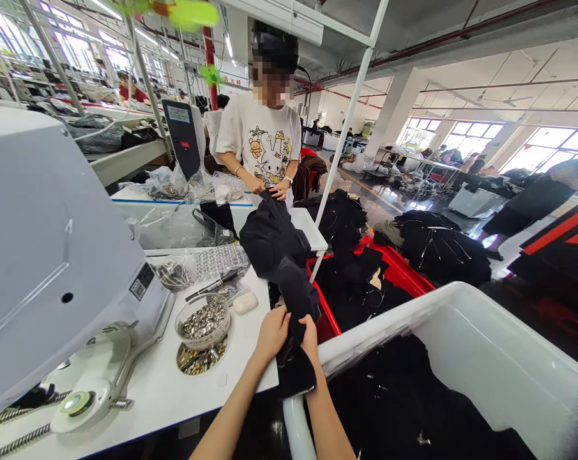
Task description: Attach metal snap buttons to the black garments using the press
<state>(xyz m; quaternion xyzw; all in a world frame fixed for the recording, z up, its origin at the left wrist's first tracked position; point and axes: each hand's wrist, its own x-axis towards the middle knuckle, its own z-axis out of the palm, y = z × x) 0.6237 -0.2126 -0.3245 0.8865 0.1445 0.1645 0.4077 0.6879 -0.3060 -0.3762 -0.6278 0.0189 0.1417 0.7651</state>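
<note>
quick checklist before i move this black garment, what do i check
1. Left hand and right hand both gripping the black garment: ok
2. Garment apart from the glass bowl of metal studs: ok
3. Lower end free of the rim of the white bin: cannot tell
4. Co-worker's hands on black fabric across the table, same piece as yours: cannot tell

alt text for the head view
The left hand and right hand grip a black fabric garment above a white plastic bin of black clothing, while a person in a white T-shirt holds its far end across a white worktable bearing a glass bowl of silver studs.
</note>
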